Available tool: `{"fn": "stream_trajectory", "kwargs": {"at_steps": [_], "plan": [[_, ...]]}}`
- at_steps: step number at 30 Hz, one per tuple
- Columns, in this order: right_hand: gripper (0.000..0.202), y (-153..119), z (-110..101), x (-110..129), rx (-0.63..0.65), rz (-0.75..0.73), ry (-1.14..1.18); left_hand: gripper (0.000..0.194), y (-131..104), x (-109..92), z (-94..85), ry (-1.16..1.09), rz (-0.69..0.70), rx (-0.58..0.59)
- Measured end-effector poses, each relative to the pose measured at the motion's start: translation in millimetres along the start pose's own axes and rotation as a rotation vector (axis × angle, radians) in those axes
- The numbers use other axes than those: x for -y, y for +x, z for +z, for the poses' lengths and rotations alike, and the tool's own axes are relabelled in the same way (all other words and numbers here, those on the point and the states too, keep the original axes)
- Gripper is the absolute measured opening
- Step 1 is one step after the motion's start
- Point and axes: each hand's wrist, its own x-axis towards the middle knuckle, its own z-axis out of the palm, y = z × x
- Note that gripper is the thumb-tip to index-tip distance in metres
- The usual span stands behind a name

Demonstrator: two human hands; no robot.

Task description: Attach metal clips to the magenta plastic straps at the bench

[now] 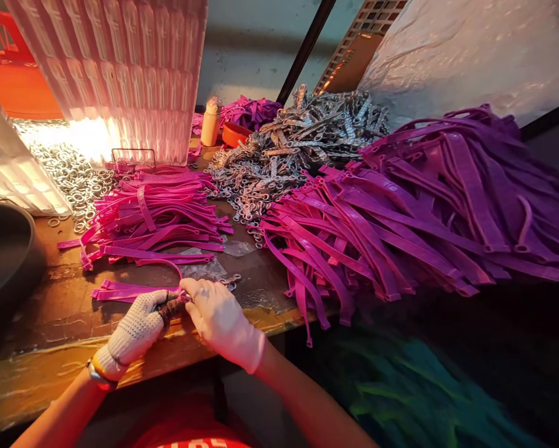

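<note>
One pink strap (178,270) is held at its end between the two hands, directly at the point where their fingertips meet; its free length curves up and away beyond them. Left hand (137,326), in a dotted knit glove with dark fingers, is closed on the strap end. Right hand (223,320), in a thin pale glove, pinches the same end from the other side. Whether a metal part is also gripped cannot be told, as the fingers cover it.

Just beyond the left hand lies a small bunch of straps (123,291); a few metal pieces (233,282) lie just beyond the right hand. Farther back on the table (60,336) is a pile of pink straps (162,208), with metal rings (74,177) to its left. A heap of metal pulls (321,134) stands behind and to the right, touching a large heap of purple straps (377,218). A bottle (211,123) stands upright near the back, beside an orange bowl (235,134).
</note>
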Motion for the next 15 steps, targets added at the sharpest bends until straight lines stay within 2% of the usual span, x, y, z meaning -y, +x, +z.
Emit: {"fn": "stream_trajectory", "kwargs": {"at_steps": [3,5,7,10,13,15], "plan": [[0.043,6.3,-10.4,0.1,0.256,0.111,0.085,0.026,-2.9,5.2,1.8,0.065,0.103,-0.083],[0.033,9.6,-11.0,-1.1,0.355,0.162,0.049,0.029,-3.6,10.0,5.4,0.123,0.146,-0.078],[0.023,9.7,-7.5,-2.2,0.379,0.131,-0.034,0.032,-3.7,14.0,8.8,0.144,0.13,-0.064],[0.022,5.8,-3.1,-2.0,0.358,-0.025,-0.135,0.03,-2.7,13.0,11.5,0.144,0.119,-0.044],[0.024,2.9,-6.3,-1.6,0.342,-0.104,-0.205,0.028,-1.7,-0.6,8.7,0.237,0.138,-0.034],[0.025,2.4,-11.0,-3.8,0.322,-0.145,-0.228,0.026,-3.3,-14.2,-0.2,0.32,0.146,0.015]]}}
